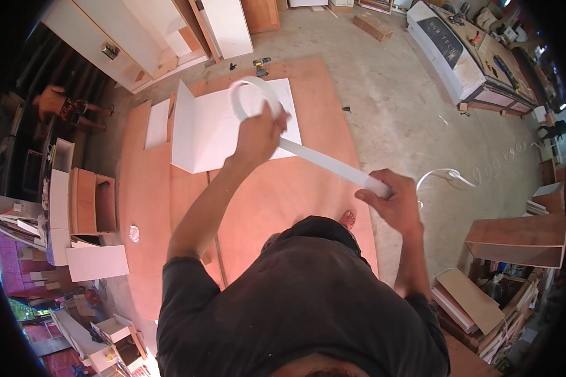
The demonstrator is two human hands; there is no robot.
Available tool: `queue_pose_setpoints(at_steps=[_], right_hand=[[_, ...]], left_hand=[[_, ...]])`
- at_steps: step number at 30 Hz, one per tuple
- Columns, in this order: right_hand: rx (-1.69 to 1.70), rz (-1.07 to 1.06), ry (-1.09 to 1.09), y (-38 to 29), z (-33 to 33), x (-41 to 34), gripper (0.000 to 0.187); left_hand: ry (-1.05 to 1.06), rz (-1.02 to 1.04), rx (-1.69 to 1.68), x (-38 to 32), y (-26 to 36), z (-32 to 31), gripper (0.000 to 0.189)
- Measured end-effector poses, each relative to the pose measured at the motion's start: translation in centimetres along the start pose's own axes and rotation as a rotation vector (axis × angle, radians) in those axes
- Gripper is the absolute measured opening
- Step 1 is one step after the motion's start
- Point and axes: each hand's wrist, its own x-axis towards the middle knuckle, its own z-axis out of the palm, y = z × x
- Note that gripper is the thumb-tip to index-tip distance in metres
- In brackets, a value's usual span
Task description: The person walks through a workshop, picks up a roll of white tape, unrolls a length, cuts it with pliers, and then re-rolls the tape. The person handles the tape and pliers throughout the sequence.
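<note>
My left hand grips a coil of white edge-banding strip by its right side. From there a flat length of the strip slants down to the right, where my right hand is closed on it. Past the right hand a thin white curl lies over the floor. Beyond the left hand, a white panel assembly with one upright side rests on reddish plywood sheets. A yellow and black cordless drill sits at the far edge of the plywood.
White cabinet carcasses stand at the far left, and wooden drawer boxes at the left. A workbench with tools is at the upper right. A wooden box and stacked boards are at the right. Another person bends over at the far left.
</note>
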Motion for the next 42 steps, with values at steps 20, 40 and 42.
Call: queue_pose_setpoints(at_steps=[20, 40, 42], right_hand=[[0.468, -0.034, 0.237, -0.2, 10.3, 1.6, 0.033], [-0.225, -0.098, 0.111, 2.6, -4.2, -1.7, 0.029], [-0.202, -0.284, 0.15, 4.7, -3.8, -0.5, 0.029]], left_hand=[[-0.336, 0.074, -1.977, -2.8, 12.8, -5.2, 0.036], [-0.801, 0.165, -0.175, -5.6, 3.0, 0.8, 0.039], [-0.981, 0.162, -0.447, -6.8, 5.2, -1.0, 0.048]])
